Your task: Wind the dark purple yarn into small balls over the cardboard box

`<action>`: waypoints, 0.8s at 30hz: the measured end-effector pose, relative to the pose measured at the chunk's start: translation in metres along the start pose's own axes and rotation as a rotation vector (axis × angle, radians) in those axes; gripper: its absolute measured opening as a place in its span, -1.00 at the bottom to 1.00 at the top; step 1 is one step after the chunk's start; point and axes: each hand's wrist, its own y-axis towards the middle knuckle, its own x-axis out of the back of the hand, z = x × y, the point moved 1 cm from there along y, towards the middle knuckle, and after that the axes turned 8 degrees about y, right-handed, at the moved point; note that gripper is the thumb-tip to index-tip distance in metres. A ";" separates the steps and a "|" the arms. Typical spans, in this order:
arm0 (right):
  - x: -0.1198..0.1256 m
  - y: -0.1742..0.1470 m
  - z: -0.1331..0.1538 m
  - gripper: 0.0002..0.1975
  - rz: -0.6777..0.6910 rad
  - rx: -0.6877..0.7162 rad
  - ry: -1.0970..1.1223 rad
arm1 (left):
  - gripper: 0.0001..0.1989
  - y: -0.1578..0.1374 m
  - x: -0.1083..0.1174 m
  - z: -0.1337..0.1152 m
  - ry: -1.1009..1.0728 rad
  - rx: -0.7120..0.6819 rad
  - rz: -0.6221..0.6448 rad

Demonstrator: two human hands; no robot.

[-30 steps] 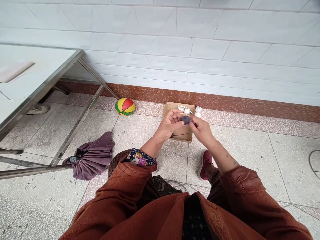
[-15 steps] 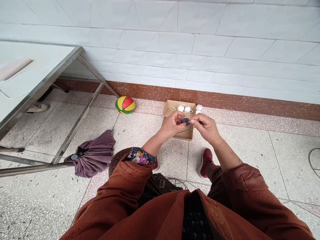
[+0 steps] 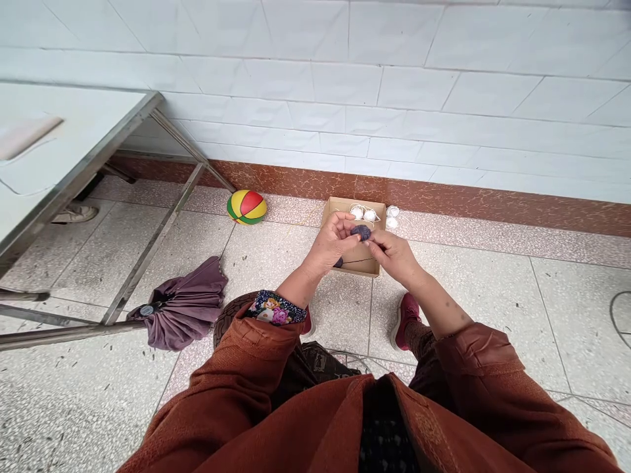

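A small dark blue-grey ball of yarn (image 3: 362,232) is held above an open cardboard box (image 3: 367,270). My left hand (image 3: 332,244) is closed on the ball's left side with its fingertips. My right hand (image 3: 396,256) pinches at the ball's right side; whether it grips the ball or a strand of its yarn is hard to make out. Inside the box, a dark strand (image 3: 362,260) runs across the bottom, and a second dark ball (image 3: 338,262) shows partly behind my left hand. White yarn balls (image 3: 369,215) lie at the back of the box.
Two more white balls (image 3: 392,217) sit on the floor beside the box. A colourful ball (image 3: 247,207) rests by the wall. At left stand a metal-framed table (image 3: 98,148) and a folded purple umbrella (image 3: 185,305). Another person's shoe (image 3: 76,213) shows under the table.
My right hand has moved left and slightly down, closer to my left hand. The dark yarn ball has turned and shows more clearly, and the second dark ball has come into sight.
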 end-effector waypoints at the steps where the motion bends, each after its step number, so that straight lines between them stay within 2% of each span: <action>1: 0.000 -0.001 0.002 -0.80 0.025 0.027 0.008 | -0.50 0.001 0.001 0.001 0.037 0.002 -0.030; 4: 0.002 -0.001 0.011 -0.81 0.092 0.083 0.064 | -0.46 0.005 0.003 0.005 0.148 0.005 -0.081; 7: 0.009 0.001 0.018 -0.77 0.069 0.066 0.107 | -0.42 0.005 0.000 0.007 0.225 0.000 -0.061; 11: 0.017 0.006 0.016 -0.75 -0.083 0.015 0.106 | -0.41 -0.001 -0.004 0.006 0.225 0.005 0.110; 13: 0.016 0.007 0.010 -0.77 -0.139 -0.001 0.094 | -0.41 -0.004 -0.005 0.002 0.157 0.007 0.222; 15: 0.013 0.008 0.004 -0.78 -0.160 -0.025 0.079 | -0.43 -0.006 -0.004 -0.001 0.064 0.007 0.278; 17: 0.006 0.007 -0.002 -0.79 -0.134 -0.042 0.058 | -0.46 -0.006 -0.002 -0.003 -0.030 0.013 0.232; 20: -0.003 0.003 -0.004 -0.81 -0.015 -0.015 0.041 | -0.53 -0.003 0.002 -0.002 -0.147 0.036 0.077; 24: -0.005 -0.001 0.007 -0.80 0.098 0.062 0.038 | -0.58 0.003 0.005 0.005 -0.050 0.050 -0.088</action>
